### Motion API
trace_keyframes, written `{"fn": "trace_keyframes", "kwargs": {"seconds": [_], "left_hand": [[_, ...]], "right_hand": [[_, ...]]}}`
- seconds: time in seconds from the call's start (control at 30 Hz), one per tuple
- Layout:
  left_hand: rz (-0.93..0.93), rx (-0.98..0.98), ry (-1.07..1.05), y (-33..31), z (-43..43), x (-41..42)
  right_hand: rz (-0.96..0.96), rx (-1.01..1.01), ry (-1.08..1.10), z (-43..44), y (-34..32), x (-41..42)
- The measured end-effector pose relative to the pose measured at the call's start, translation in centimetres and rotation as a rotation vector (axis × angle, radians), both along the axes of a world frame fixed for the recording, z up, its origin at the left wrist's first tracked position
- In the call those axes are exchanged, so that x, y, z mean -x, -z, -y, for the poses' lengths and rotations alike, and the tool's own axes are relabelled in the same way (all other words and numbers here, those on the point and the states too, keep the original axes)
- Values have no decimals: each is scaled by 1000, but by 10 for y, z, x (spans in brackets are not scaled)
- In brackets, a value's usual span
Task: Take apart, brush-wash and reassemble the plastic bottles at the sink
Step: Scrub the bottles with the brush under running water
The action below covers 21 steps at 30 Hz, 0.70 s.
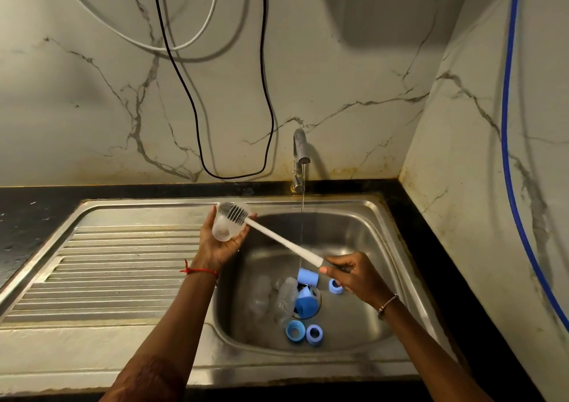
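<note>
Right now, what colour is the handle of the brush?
White; the brush handle shows best in the head view.

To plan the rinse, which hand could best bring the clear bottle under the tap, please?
Left: the left hand grips the clear bottle near the stream; the right hand holds the brush.
</note>
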<state>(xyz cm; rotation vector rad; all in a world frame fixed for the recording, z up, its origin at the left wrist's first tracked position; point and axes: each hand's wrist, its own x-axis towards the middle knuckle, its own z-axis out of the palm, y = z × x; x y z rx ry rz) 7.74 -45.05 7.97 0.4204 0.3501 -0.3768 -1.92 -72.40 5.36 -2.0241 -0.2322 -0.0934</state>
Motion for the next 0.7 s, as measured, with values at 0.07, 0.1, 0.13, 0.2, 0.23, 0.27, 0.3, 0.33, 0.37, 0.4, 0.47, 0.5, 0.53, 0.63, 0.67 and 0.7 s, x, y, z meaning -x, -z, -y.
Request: {"fn": "trace_keyframes", "kwargs": {"seconds": [0.07,0.1,0.13,0.2,0.23,0.27,0.3,0.33,0.37,0.4,0.47,0.5,0.53,0.63,0.67,0.7], "left_hand": [[35,-3,20,2,-1,0],[44,1,27,4,0,0],[54,-5,32,4,1,1],[53,-24,44,3,2,2],[51,-8,62,1,3,3],[48,11,76,-1,5,4],[42,22,70,-1,5,4],[37,25,47,-1,4,3],[35,25,15,-1,4,1],[37,33,-2,-1,3,-1],[35,33,13,-1,3,-2],[40,31,32,-1,3,-2],[48,26,53,-1,3,-2],[85,-42,102,-2,4,-2],[111,-80,132,-2,4,-2],[143,-121,170,-4,3,-1]], "right_hand": [[-7,-10,-16,0,1,0],[-3,-23,-1,0,1,-1],[-3,-41,23,0,2,-3],[-16,-64,77,-1,2,-7],[-28,-66,94,-2,3,-7],[-43,-76,99,-2,4,-8],[-61,-98,89,-3,5,-7],[-81,-125,70,-3,6,-6],[-99,-148,41,-4,7,-4],[-114,-166,4,-4,6,-2],[-124,-182,-34,-2,7,-1],[-121,-178,-25,0,8,-2],[-112,-176,-4,1,8,-4],[-72,-132,96,4,10,-13],[-68,-120,125,5,10,-16],[-72,-119,148,7,10,-19]]}}
